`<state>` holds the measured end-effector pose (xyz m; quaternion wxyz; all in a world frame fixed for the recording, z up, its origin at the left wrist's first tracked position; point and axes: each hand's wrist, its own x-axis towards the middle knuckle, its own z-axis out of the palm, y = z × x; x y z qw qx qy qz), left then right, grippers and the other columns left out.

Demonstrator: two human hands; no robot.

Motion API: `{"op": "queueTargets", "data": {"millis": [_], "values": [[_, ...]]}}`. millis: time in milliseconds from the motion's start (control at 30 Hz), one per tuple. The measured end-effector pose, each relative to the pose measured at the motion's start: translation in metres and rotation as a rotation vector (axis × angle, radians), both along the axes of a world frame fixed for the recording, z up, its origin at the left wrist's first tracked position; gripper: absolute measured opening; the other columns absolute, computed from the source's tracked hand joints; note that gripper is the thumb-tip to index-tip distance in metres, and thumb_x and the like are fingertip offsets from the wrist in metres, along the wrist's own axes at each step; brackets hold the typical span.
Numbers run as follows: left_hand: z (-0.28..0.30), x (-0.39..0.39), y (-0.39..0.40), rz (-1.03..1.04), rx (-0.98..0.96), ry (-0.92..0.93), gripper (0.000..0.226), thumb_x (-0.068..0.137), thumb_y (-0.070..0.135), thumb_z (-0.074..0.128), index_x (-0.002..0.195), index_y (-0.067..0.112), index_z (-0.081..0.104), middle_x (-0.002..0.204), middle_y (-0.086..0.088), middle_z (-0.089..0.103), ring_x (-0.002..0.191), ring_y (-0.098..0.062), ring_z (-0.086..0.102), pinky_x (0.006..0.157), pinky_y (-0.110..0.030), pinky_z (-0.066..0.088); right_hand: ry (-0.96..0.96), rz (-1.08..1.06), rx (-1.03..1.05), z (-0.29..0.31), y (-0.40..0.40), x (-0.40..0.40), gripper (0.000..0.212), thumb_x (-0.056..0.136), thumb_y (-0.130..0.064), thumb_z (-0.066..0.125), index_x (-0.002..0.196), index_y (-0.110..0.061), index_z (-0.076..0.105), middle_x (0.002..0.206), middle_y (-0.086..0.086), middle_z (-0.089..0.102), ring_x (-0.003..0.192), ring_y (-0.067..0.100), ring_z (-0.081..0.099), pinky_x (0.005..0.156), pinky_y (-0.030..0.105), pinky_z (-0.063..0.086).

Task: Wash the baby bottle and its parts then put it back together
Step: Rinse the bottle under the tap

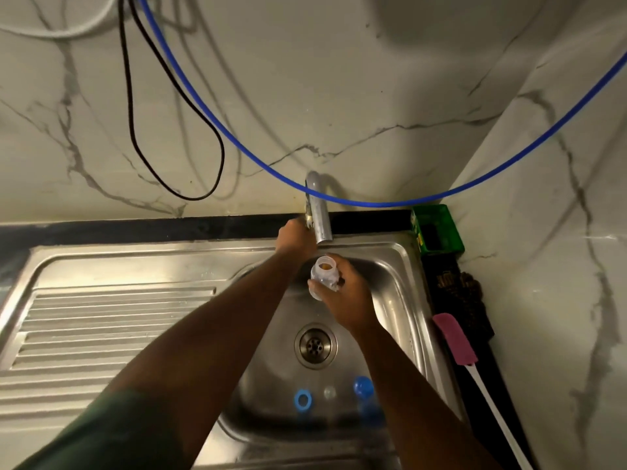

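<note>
Nearest, low in the sink and well behind both hands: blue ring, small clear part, blue cap, lying apart from one another, unwashed by the look of it. Further on, between those parts and the hands, the drain.

Beyond that, right hand wrapped around the clear bottle, fingers curled about its body. Bottle's long axis tilted, open mouth aimed up and away toward the spout, base down toward the wrist. Transparent, lidless, something small and yellowish showing through the neck; too small to identify.

Just past and to the left of it, left hand up at the tap, seemingly closed on its lever; exact grip hidden behind the knuckles. No water visible.

Key relation: bottle mouth just beneath and slightly short of the spout end, so probably only a small forward nudge needed once water flows. Right hand nearer the bottle, left nearer the tap.
</note>
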<state>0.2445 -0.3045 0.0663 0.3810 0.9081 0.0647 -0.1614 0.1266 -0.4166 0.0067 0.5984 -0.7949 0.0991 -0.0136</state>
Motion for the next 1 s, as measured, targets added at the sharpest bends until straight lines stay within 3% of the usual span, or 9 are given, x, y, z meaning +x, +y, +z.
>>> {"op": "queueTargets", "data": {"millis": [133,267,500,600,667,767,867,1000], "values": [[-0.006,0.011,-0.003,0.063,0.052,-0.019,0.021,0.103,0.015,0.062,0.113,-0.002,0.071,0.105,-0.016,0.07,0.101,-0.031,0.068,0.088,-0.036,0.055,0.011,0.057,-0.071,-0.002,-0.003,0.003,0.04,0.084,-0.034,0.083,0.12,-0.036,0.064,0.107,-0.017,0.072,0.1,-0.005,0.067,0.087,0.021,0.056],[-0.011,0.011,0.0,0.092,-0.015,-0.02,0.018,0.106,0.015,0.055,0.097,0.005,0.067,0.083,-0.007,0.064,0.077,-0.02,0.059,0.066,-0.024,0.047,-0.003,0.058,-0.102,-0.006,-0.002,0.006,0.042,0.082,-0.04,0.082,0.119,-0.039,0.062,0.114,-0.017,0.067,0.102,-0.003,0.065,0.088,0.024,0.057],[-0.022,0.0,0.012,0.194,-0.374,0.061,0.031,0.104,0.039,0.058,0.09,0.015,0.073,0.089,-0.01,0.074,0.088,-0.028,0.071,0.084,-0.04,0.06,-0.008,0.074,-0.102,-0.003,-0.004,0.009,0.044,0.079,-0.036,0.086,0.114,-0.044,0.061,0.117,-0.016,0.065,0.103,-0.002,0.064,0.089,0.026,0.057],[-0.026,-0.007,0.014,0.195,-0.395,0.036,0.032,0.104,0.039,0.059,0.1,0.013,0.076,0.095,-0.014,0.076,0.095,-0.034,0.072,0.089,-0.047,0.061,0.04,0.122,-0.115,-0.005,-0.008,0.009,0.045,0.079,-0.034,0.086,0.116,-0.04,0.062,0.118,-0.012,0.066,0.104,0.003,0.066,0.091,0.033,0.059],[-0.027,-0.009,0.014,0.207,-0.399,0.03,0.03,0.105,0.039,0.059,0.104,0.014,0.077,0.095,-0.011,0.076,0.095,-0.03,0.072,0.089,-0.045,0.06,0.085,0.169,-0.137,-0.005,-0.011,0.007,0.046,0.078,-0.034,0.087,0.116,-0.038,0.063,0.118,-0.009,0.067,0.104,0.006,0.066,0.092,0.037,0.059],[-0.026,-0.009,0.015,0.205,-0.422,0.032,0.029,0.105,0.037,0.058,0.114,0.016,0.076,0.097,-0.005,0.076,0.095,-0.024,0.072,0.09,-0.042,0.061,0.075,0.054,-0.142,-0.006,-0.009,0.008,0.043,0.078,-0.035,0.087,0.114,-0.038,0.064,0.117,-0.008,0.067,0.102,0.007,0.067,0.091,0.037,0.06],[-0.027,-0.011,0.015,0.197,-0.421,0.03,0.03,0.107,0.035,0.056,0.121,0.016,0.074,0.098,-0.004,0.075,0.094,-0.023,0.071,0.082,-0.036,0.061,0.089,0.159,-0.213,-0.007,-0.005,0.008,0.048,0.077,-0.033,0.087,0.121,-0.028,0.067,0.117,-0.007,0.068,0.103,0.009,0.067,0.093,0.038,0.059],[-0.029,-0.014,0.019,0.199,-0.458,0.018,0.024,0.106,0.032,0.058,0.115,0.019,0.076,0.096,-0.009,0.077,0.098,-0.034,0.073,0.09,-0.051,0.062,0.091,0.04,-0.198,-0.006,-0.005,0.012,0.05,0.078,-0.036,0.087,0.123,-0.03,0.065,0.118,-0.008,0.069,0.104,0.009,0.067,0.092,0.035,0.059]]}}
